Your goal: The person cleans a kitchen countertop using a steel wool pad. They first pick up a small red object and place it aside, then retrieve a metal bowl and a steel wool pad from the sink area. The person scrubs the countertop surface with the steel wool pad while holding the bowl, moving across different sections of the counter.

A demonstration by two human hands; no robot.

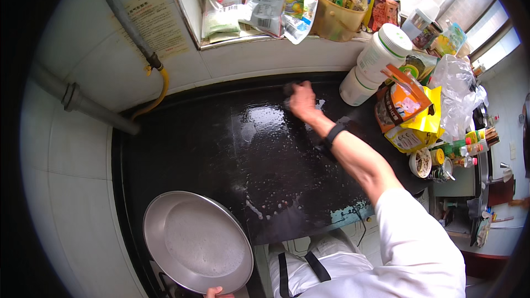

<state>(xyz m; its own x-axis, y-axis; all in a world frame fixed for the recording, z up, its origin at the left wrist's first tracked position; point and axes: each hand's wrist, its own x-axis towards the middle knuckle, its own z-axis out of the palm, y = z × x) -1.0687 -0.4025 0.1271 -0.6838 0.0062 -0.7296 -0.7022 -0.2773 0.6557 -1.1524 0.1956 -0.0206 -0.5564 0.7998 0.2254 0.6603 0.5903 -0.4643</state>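
Observation:
My right hand (303, 98) reaches across the wet black countertop (178, 145) to its back edge by the wall. Its fingers press a dark scrubbing pad (288, 90) onto the surface; the pad is mostly hidden and its material cannot be made out. Water drops and suds lie over the middle and front of the counter. At the bottom, my left hand (214, 292) grips the near rim of a wide metal basin (198, 236), only the thumb and part of the fingers showing. The basin is tilted, with a little cloudy liquid or film on its bottom.
Two white plastic jars (359, 85), an orange packet (399, 105), a clear plastic bag (453, 91), a bowl (421, 163) and several bottles crowd the right side. Seasoning bags and a yellowish tub (337, 18) line the windowsill. A yellow gas hose (163, 87) and grey pipe (103, 109) meet the left back corner.

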